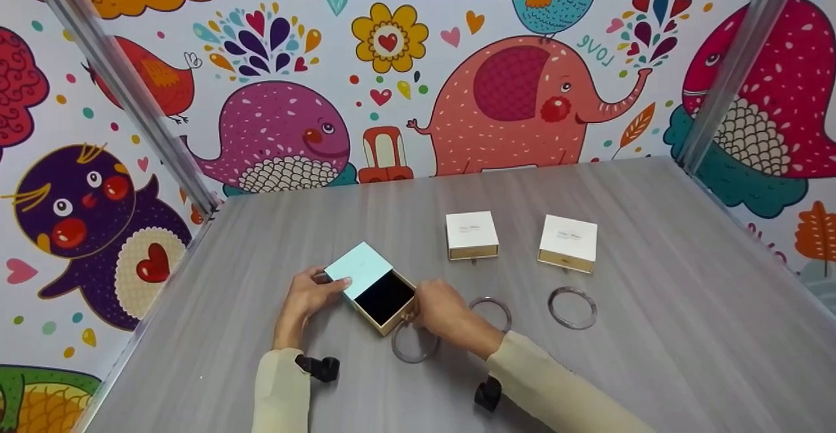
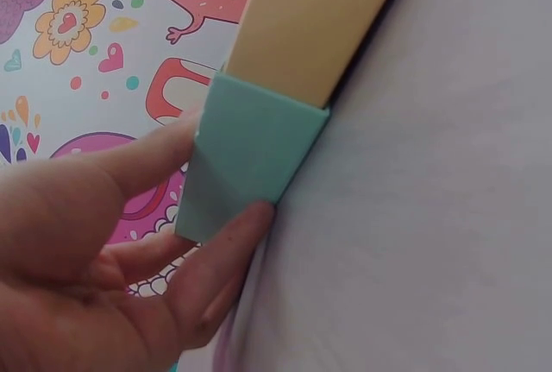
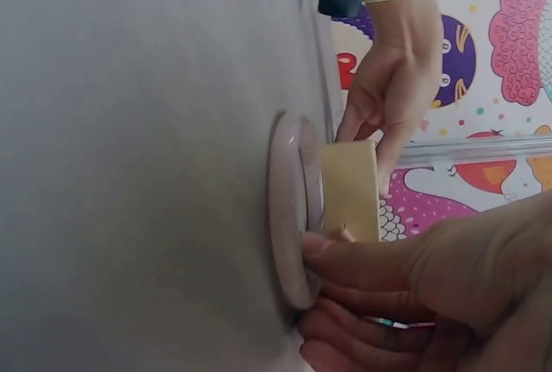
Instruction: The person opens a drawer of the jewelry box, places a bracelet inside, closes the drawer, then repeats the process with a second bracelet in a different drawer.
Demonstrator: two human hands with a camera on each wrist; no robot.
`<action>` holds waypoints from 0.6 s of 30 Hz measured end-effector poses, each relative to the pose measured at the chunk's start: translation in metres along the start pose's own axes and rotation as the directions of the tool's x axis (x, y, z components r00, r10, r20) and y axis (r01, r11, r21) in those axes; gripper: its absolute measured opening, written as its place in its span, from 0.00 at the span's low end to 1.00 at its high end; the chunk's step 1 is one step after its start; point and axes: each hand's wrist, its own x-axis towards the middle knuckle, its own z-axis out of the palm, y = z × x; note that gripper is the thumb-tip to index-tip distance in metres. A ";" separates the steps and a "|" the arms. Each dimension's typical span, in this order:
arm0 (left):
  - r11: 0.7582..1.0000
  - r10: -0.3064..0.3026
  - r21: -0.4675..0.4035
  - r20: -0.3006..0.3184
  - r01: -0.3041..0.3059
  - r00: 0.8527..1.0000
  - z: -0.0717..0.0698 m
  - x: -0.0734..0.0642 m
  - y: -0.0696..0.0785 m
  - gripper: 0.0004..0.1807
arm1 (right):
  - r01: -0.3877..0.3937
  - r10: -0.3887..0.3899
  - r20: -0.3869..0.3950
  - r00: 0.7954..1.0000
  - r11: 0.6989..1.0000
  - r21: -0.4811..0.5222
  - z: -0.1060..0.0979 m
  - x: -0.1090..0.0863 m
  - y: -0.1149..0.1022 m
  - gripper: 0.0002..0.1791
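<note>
My left hand [image 1: 305, 297] grips the mint-green sleeve [image 1: 361, 270] of a small drawer box, its thumb over the top. From the sleeve juts a tan drawer with a black lining [image 1: 385, 296], facing down and to the right. At the drawer's front, my right hand [image 1: 447, 315] pinches the edge of a greyish-mauve bangle [image 3: 287, 208], thumb inside the ring and fingers outside. This bangle lies low beside the drawer front, whose small pull [image 3: 347, 232] shows just behind the thumb. The right hand hides part of the ring in the head view.
Two white-topped boxes, one in the middle [image 1: 471, 234] and one at right [image 1: 568, 242], stand farther back on the grey table [image 1: 653, 368]. A second bangle [image 1: 499, 309] is partly behind the right wrist; a third bangle [image 1: 572, 307] lies farther right. Printed wall panels border the table.
</note>
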 end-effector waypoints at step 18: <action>0.997 -0.026 -0.077 0.020 0.027 0.999 -0.001 0.003 -0.001 0.37 | 0.056 -0.061 0.029 0.998 0.984 0.167 -0.002 0.000 0.020 0.05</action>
